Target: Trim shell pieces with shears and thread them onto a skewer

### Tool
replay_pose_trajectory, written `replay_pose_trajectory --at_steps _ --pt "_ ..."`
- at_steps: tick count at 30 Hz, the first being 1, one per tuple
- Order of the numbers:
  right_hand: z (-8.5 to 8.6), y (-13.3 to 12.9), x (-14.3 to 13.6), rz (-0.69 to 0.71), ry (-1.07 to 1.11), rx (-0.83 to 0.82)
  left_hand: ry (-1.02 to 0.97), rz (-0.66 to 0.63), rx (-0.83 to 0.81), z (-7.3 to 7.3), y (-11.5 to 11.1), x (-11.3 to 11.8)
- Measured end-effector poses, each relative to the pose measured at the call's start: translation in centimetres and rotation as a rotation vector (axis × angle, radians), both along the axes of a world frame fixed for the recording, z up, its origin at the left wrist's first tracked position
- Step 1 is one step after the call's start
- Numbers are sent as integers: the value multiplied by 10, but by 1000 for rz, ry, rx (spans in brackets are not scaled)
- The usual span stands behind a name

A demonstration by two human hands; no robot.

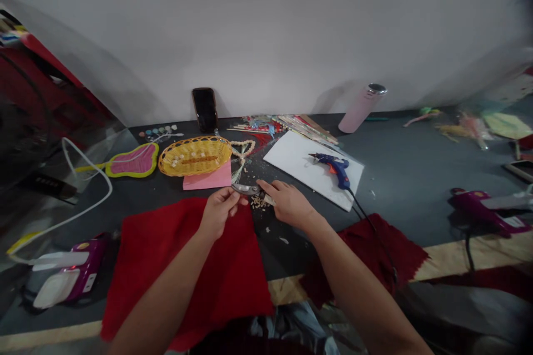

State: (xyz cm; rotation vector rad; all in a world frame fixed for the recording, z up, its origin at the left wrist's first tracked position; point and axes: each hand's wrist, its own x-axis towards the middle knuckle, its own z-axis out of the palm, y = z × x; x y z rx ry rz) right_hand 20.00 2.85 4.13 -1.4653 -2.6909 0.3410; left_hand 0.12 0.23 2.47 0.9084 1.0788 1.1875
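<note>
My right hand (289,202) is closed around a silver metal tool with a curved head (246,189), which points left; its handle is mostly hidden in the fingers. At the tool's tip, my left hand (225,208) is closed in a pinch, and whatever lies between its fingertips is too small to make out. Beneath the tool, small beige pieces (259,203) lie in a loose pile on the dark table. Just behind the hands are a pink pad (208,181), a yellow woven basket (195,169) with a few pale bits in it, and a beaded string with a tassel (244,148).
A blue glue gun (339,169) rests on a white board (291,158), its cable running towards me. Red cloth (183,266) covers the near left. A phone (205,111) leans on the partition, a pink bottle (361,110) stands tilted in view, and thin sticks (308,128) lie behind.
</note>
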Motion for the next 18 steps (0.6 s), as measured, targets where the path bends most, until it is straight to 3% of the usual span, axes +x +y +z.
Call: replay_pose_trajectory --at_steps 10,18 --pt "-2 1 12 150 156 -123 86 19 71 2 -7 3" --pt "2 0 16 181 190 -151 69 16 87 2 -8 6"
